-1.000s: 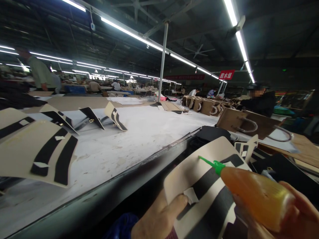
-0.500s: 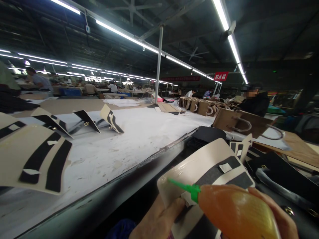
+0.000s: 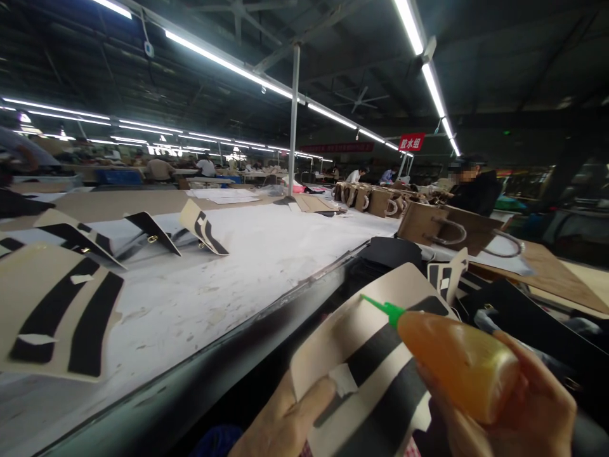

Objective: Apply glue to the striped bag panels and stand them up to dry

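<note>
A curved cream panel with black strips (image 3: 328,339) tilts up in front of me, pinched at its lower left edge by my left hand (image 3: 290,412). White patches sit on its strips. My right hand (image 3: 533,393) is wrapped round a squeeze bottle of amber liquid, probably glue (image 3: 457,355), with a green nozzle (image 3: 380,308). The nozzle tip is at the panel's upper cream margin; whether it touches cannot be made out. Part of the panel's right side is hidden behind the bottle.
Similar panels (image 3: 61,304) stand on the white-covered table (image 3: 252,273) to my left. Black bag pieces (image 3: 537,324) lie at right, beside a wooden board (image 3: 561,273). Brown bags with handles (image 3: 442,225) line the far right. A co-worker in dark clothes (image 3: 480,187) is behind them.
The bottle has moved up and its nozzle tip has gone from the panel's left corner along the upper margin to the right. The panel has turned slightly. The view has shifted a little.
</note>
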Available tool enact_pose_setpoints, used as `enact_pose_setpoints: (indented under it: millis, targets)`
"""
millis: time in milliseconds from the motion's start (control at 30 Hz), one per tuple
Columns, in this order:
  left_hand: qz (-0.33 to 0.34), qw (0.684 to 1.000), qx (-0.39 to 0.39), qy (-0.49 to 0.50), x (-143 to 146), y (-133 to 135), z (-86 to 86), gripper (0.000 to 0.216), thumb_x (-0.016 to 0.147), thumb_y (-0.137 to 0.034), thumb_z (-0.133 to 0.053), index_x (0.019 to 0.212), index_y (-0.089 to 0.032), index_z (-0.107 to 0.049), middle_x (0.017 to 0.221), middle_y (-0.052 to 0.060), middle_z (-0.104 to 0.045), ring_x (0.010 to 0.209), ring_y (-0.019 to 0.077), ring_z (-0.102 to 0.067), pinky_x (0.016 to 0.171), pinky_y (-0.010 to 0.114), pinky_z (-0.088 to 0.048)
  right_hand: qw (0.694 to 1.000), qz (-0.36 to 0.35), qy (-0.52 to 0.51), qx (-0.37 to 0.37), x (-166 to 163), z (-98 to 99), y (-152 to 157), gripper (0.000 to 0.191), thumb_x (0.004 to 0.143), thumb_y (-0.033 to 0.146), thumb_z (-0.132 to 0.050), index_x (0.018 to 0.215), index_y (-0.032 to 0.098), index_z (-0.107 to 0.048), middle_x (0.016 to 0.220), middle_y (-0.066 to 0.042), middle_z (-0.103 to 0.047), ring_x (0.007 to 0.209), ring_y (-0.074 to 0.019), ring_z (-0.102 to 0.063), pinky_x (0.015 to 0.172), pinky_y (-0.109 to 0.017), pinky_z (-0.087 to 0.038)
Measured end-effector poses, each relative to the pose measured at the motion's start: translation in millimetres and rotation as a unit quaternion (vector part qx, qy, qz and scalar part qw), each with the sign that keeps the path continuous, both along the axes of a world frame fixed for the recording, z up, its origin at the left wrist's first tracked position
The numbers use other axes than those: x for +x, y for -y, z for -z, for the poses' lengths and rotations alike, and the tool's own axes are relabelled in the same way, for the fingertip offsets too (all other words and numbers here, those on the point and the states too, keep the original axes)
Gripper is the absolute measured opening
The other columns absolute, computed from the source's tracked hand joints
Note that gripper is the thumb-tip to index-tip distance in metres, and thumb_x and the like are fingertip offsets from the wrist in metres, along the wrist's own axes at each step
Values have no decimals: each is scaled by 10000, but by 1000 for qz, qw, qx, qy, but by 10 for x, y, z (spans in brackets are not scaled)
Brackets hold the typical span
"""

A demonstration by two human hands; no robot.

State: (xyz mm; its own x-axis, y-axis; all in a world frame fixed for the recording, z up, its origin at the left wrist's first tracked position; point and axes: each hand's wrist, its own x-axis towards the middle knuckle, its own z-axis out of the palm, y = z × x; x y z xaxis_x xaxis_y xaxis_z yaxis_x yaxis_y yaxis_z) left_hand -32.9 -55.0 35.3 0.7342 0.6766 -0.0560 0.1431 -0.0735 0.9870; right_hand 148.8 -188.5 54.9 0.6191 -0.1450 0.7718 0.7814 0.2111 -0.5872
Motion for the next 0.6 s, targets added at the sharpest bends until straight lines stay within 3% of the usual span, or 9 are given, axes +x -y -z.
enact_pose_setpoints:
  millis: [100,200,333,467,600]
  targets:
    - [2,1000,-1,2,-46,-8,7,285,821,-429,-690,1023,-254,-786,1306,46,-703,1205,310,-646,1125,363,-445,999,27,-28,-7,-3,-74,-34,803,517,402,-948,1257,319,-649,1183,-55,-668,1015,-307,-650,813,-466,-570]
    - [-26,1000,-7,-7,-72,-24,25,312,783,-423,-728,1038,-253,-786,1238,60,-736,1135,318,-683,1046,362,-515,993,-27,-89,-67,-25,-67,9,777,508,474,-942,1213,314,-657,1186,-72,-668,1001,-343,-661,811,-523,-584]
    - [-28,999,-15,-3,-83,-56,34,327,769,-415,-742,1045,-246,-780,1232,63,-745,1182,324,-660,1059,360,-502,998,0,-44,-46,-59,-53,79,798,473,466,-957,1189,299,-646,1152,-65,-670,965,-323,-668,758,-473,-599]
    - [-20,1000,-7,-7,-97,-77,43,295,724,-406,-786,967,-238,-795,1251,68,-739,1186,346,-658,1066,379,-499,993,-30,-62,-100,-59,-78,133,789,521,559,-917,1203,263,-653,1188,-91,-667,956,-330,-669,743,-460,-609]
    - [-26,999,8,29,-124,-62,27,270,779,-456,-743,920,-236,-813,1150,68,-776,1167,343,-674,1115,400,-466,997,37,-53,-41,127,-155,77,863,498,475,-936,1267,245,-620,1226,-92,-647,1049,-335,-642,883,-512,-550]
